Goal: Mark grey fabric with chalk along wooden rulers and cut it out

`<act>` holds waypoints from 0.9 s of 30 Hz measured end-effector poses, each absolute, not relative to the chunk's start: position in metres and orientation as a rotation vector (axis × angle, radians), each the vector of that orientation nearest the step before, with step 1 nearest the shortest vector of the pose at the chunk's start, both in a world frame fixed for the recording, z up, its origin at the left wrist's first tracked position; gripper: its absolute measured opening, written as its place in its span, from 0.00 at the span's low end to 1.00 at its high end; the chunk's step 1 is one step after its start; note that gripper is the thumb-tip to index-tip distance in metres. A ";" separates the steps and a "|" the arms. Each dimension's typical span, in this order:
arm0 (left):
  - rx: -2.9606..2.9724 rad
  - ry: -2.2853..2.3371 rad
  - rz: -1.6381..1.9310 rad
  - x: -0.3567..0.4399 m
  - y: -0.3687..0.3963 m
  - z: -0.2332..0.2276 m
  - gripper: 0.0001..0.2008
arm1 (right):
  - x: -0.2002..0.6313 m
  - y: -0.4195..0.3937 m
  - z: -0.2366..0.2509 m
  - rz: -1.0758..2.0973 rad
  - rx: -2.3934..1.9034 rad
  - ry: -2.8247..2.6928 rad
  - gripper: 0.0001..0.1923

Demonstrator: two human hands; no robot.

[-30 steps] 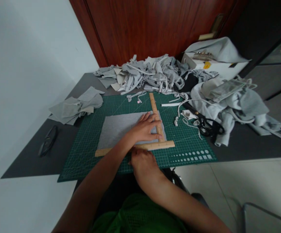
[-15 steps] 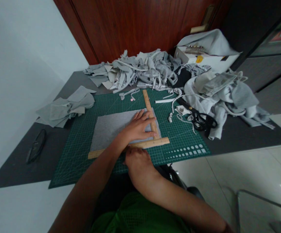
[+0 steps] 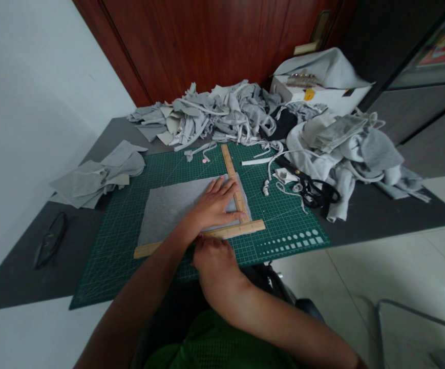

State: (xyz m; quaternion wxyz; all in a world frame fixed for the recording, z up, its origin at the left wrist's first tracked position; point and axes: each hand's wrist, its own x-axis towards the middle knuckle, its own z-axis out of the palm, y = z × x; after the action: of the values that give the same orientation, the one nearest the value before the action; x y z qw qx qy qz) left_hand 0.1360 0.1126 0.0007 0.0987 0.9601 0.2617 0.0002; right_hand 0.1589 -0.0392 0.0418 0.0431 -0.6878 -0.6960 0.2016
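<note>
A grey rectangle of fabric (image 3: 168, 207) lies flat on a green cutting mat (image 3: 130, 266). A wooden L-shaped ruler (image 3: 231, 165) frames its right and near edges. My left hand (image 3: 214, 207) lies flat with fingers spread, pressing on the fabric and the ruler's corner. Just below the ruler's near arm, my right hand (image 3: 212, 259) rests on the mat with fingers curled down against the ruler's edge. Whether it holds anything is hidden under the hand.
Black scissors (image 3: 316, 190) lie on the mat's right side among white strips. Grey scraps (image 3: 214, 113) are heaped at the back, grey garments (image 3: 356, 148) and a white box (image 3: 322, 95) at the right, cut grey pieces (image 3: 95, 174) at the left, and a black object (image 3: 49, 241) beside them.
Both hands keep their places on the fabric and ruler. Only the view has drifted, so everything sits slightly further left in the picture.
</note>
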 end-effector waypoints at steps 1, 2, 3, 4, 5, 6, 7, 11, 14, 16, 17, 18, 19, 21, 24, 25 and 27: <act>2.838 0.779 -0.010 0.136 0.113 0.001 0.50 | 0.158 -0.039 0.040 0.608 -2.112 -2.123 0.17; 2.837 0.781 -0.017 0.136 0.113 0.000 0.50 | 0.157 -0.039 0.038 0.597 -2.117 -2.117 0.17; 2.840 0.780 -0.021 0.136 0.113 0.000 0.50 | 0.156 -0.038 0.035 0.591 -2.119 -2.111 0.17; 2.845 0.780 -0.020 0.136 0.114 -0.001 0.50 | 0.155 -0.038 0.034 0.587 -2.112 -2.109 0.17; 2.851 0.781 -0.019 0.136 0.114 -0.001 0.50 | 0.154 -0.038 0.032 0.586 -2.107 -2.105 0.17; 2.856 0.783 -0.018 0.135 0.114 -0.002 0.50 | 0.154 -0.037 0.032 0.590 -2.104 -2.100 0.17; 2.862 0.786 -0.015 0.135 0.114 -0.002 0.50 | 0.154 -0.037 0.032 0.595 -2.105 -2.096 0.18; 2.877 0.797 -0.018 0.134 0.114 -0.003 0.50 | 0.155 -0.036 0.036 0.590 -2.115 -2.103 0.17; 2.877 0.816 -0.030 0.134 0.114 -0.002 0.51 | 0.154 -0.035 0.034 0.616 -2.106 -2.104 0.16; 2.878 0.820 -0.023 0.133 0.114 -0.002 0.51 | 0.152 -0.034 0.029 0.592 -2.109 -2.075 0.16; 2.879 0.816 -0.020 0.133 0.114 -0.002 0.51 | 0.150 -0.034 0.026 0.567 -2.109 -2.063 0.16; 2.878 0.812 -0.017 0.133 0.114 -0.002 0.51 | 0.149 -0.034 0.023 0.542 -2.113 -2.053 0.16; 2.876 0.807 -0.017 0.133 0.114 -0.001 0.50 | 0.147 -0.034 0.021 0.522 -2.121 -2.045 0.16; 2.871 0.802 -0.014 0.133 0.114 -0.001 0.50 | 0.145 -0.034 0.017 0.518 -2.137 -2.037 0.16; 2.859 0.812 -0.008 0.133 0.114 0.000 0.50 | 0.143 -0.032 0.015 0.512 -2.148 -2.021 0.16; 2.857 0.813 -0.007 0.133 0.114 0.000 0.50 | 0.143 -0.032 0.015 0.506 -2.149 -2.018 0.16; 2.860 0.809 0.000 0.133 0.114 0.000 0.50 | 0.143 -0.031 0.014 0.490 -2.154 -2.012 0.15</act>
State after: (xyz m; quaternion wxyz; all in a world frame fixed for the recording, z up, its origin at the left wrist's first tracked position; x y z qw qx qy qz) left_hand 0.1327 0.1143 -0.0004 0.0845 0.9588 0.2711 -0.0001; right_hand 0.1427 -0.0307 0.0144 0.0769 -0.7188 -0.6714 0.1635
